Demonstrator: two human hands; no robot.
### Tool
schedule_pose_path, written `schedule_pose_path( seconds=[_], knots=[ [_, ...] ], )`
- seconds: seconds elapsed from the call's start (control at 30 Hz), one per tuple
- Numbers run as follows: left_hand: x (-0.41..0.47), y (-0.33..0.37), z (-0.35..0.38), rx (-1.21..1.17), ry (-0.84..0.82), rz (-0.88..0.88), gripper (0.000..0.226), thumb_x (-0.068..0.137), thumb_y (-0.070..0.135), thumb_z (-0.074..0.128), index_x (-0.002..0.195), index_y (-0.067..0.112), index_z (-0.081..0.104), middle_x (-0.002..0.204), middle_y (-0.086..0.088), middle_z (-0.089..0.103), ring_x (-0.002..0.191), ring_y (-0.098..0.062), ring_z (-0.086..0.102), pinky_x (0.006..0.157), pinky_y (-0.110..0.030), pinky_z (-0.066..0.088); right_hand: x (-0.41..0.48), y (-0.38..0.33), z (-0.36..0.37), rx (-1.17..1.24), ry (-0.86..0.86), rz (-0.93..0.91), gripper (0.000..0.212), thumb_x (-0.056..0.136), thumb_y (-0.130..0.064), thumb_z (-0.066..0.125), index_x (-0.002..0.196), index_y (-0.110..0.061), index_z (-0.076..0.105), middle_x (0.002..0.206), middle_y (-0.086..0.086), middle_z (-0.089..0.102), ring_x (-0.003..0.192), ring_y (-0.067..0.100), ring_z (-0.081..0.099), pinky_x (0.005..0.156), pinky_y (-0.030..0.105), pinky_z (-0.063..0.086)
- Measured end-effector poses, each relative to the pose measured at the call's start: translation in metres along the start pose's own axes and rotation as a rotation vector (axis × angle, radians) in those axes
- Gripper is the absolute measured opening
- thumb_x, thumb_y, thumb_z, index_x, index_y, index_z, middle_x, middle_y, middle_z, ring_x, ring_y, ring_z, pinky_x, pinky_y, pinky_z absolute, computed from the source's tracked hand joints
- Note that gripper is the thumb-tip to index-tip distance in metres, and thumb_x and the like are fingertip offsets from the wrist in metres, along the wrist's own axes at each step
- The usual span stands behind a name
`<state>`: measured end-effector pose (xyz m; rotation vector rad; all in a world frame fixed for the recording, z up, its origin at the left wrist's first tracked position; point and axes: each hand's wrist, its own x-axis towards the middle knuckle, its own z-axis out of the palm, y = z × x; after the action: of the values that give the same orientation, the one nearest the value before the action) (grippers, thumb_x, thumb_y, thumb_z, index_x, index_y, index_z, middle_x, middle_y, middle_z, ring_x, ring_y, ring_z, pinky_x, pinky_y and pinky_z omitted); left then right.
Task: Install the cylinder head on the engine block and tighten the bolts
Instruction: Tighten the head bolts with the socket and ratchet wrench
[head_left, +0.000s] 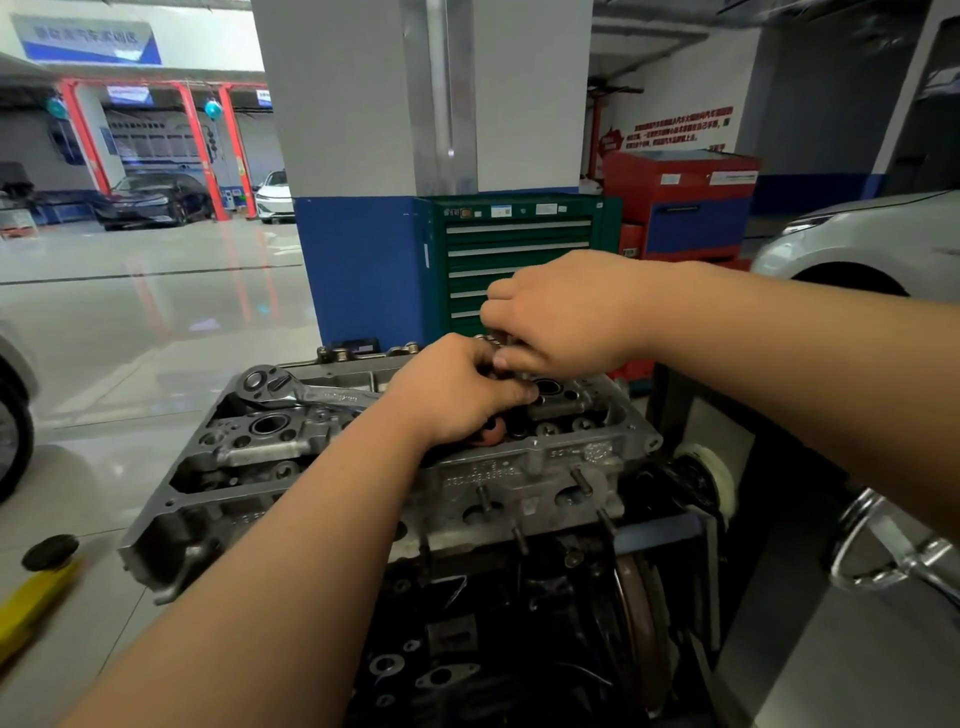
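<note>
from my seat, my right hand (566, 317) is curled knuckles-up, thumb and fingertips pinching a small metal part (500, 340) just above the far right end of the cylinder head (519, 475). what that part is i cannot tell; it is mostly hidden by the fingers. my left hand (457, 389) sits just below and left of it, fingers curled in toward the same spot and touching the right thumb. i cannot tell whether the left hand holds anything. an orange-red round thing (491, 431) peeks out under its palm, resting in the head's top.

the cylinder head is silver and lies flat on the dark engine block (493, 623), its open top facing up and studs sticking out of its near side. a chrome ratchet (291, 391) lies across the head's far left part, its handle running toward my left hand, with neither hand on it.

behind the engine stands a green tool chest (519, 244) against a blue and white pillar (363, 260), with a red cabinet (685, 202) to its right and a white car (857, 244) beyond that. on the shiny floor (156, 322) at lower left lies a yellow object (31, 597) beside a black disc (49, 551).
</note>
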<state>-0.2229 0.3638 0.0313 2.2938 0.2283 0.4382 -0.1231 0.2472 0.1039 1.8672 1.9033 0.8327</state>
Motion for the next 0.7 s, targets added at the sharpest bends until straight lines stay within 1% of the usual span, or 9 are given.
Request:
schedule_pose_path(
  seconds=[0.07, 0.13, 0.2, 0.3, 0.4, 0.47, 0.53, 0.63, 0.7],
  knots=[
    [0.001, -0.001, 0.001, 0.032, 0.012, 0.014, 0.017, 0.079, 0.033, 0.074, 0.076, 0.020, 0.064, 0.044, 0.002, 0.057, 0.035, -0.012, 0.046, 0.043, -0.016, 0.037, -0.002, -0.001, 0.003, -0.041, 0.041, 0.030, 0.057, 0.090, -0.057, 0.012, 0.103, -0.019, 0.052, 0.096, -0.003, 0.055, 0.088, 0.022, 0.057, 0.065, 0.036, 0.047],
    [0.000, 0.000, 0.001, 0.054, 0.020, 0.019, 0.018, 0.078, 0.037, 0.074, 0.082, 0.020, 0.067, 0.045, 0.003, 0.059, 0.037, -0.011, 0.049, 0.050, -0.021, 0.040, 0.002, -0.007, 0.009, -0.108, 0.082, 0.115, 0.051, 0.099, -0.048, 0.016, 0.088, -0.018, 0.057, 0.082, -0.002, 0.058, 0.074, 0.022, 0.057, 0.056, 0.032, 0.041],
    [0.000, 0.000, 0.002, 0.091, 0.033, 0.019, 0.021, 0.076, 0.042, 0.074, 0.078, 0.023, 0.065, 0.047, 0.003, 0.062, 0.038, -0.010, 0.050, 0.055, -0.026, 0.044, 0.013, -0.016, 0.011, -0.145, 0.076, 0.286, 0.052, 0.101, -0.040, 0.020, 0.067, -0.018, 0.052, 0.066, -0.001, 0.049, 0.056, 0.019, 0.047, 0.049, 0.029, 0.029],
    [-0.001, -0.001, 0.001, 0.098, 0.045, 0.021, 0.019, 0.077, 0.041, 0.073, 0.074, 0.025, 0.065, 0.045, 0.004, 0.060, 0.037, -0.009, 0.048, 0.055, -0.027, 0.044, 0.018, -0.022, 0.014, -0.091, 0.052, 0.459, 0.054, 0.100, -0.046, 0.021, 0.057, -0.020, 0.041, 0.061, -0.001, 0.040, 0.051, 0.016, 0.036, 0.046, 0.029, 0.020],
    [-0.001, 0.000, -0.001, 0.050, 0.009, 0.029, 0.012, 0.081, 0.033, 0.073, 0.084, 0.022, 0.069, 0.044, 0.005, 0.057, 0.037, -0.010, 0.047, 0.048, -0.020, 0.039, 0.001, -0.008, 0.013, 0.016, 0.117, 0.228, 0.061, 0.092, -0.057, 0.009, 0.073, -0.020, 0.053, 0.072, -0.005, 0.050, 0.066, 0.018, 0.050, 0.052, 0.032, 0.034],
    [-0.001, 0.001, -0.002, 0.031, -0.015, 0.035, 0.013, 0.082, 0.031, 0.073, 0.088, 0.020, 0.070, 0.044, 0.005, 0.055, 0.036, -0.010, 0.046, 0.046, -0.017, 0.037, -0.008, 0.000, 0.006, -0.004, 0.077, 0.058, 0.065, 0.090, -0.058, 0.007, 0.090, -0.019, 0.059, 0.085, -0.005, 0.054, 0.082, 0.019, 0.050, 0.065, 0.038, 0.044],
    [-0.001, 0.001, -0.002, 0.036, -0.009, 0.034, 0.015, 0.081, 0.032, 0.073, 0.081, 0.018, 0.068, 0.044, 0.005, 0.056, 0.037, -0.010, 0.047, 0.046, -0.017, 0.038, -0.006, 0.000, 0.004, -0.110, 0.068, 0.050, 0.063, 0.095, -0.052, 0.010, 0.088, -0.017, 0.062, 0.084, -0.002, 0.059, 0.084, 0.020, 0.047, 0.073, 0.040, 0.043],
    [-0.002, 0.001, 0.001, 0.099, 0.018, 0.027, 0.024, 0.077, 0.045, 0.072, 0.077, 0.022, 0.065, 0.047, 0.004, 0.062, 0.039, -0.008, 0.050, 0.054, -0.024, 0.045, 0.010, -0.017, 0.011, -0.135, 0.009, 0.310, 0.051, 0.100, -0.038, 0.022, 0.075, -0.016, 0.061, 0.066, -0.001, 0.051, 0.070, 0.021, 0.045, 0.061, 0.036, 0.036],
    [-0.004, 0.001, 0.003, 0.127, 0.061, 0.024, 0.027, 0.075, 0.052, 0.069, 0.074, 0.025, 0.064, 0.047, 0.003, 0.062, 0.038, -0.009, 0.048, 0.060, -0.030, 0.048, 0.021, -0.026, 0.013, -0.123, -0.117, 0.516, 0.040, 0.100, -0.031, 0.031, 0.067, -0.020, 0.051, 0.065, -0.003, 0.044, 0.059, 0.019, 0.041, 0.049, 0.032, 0.029]
  ],
)
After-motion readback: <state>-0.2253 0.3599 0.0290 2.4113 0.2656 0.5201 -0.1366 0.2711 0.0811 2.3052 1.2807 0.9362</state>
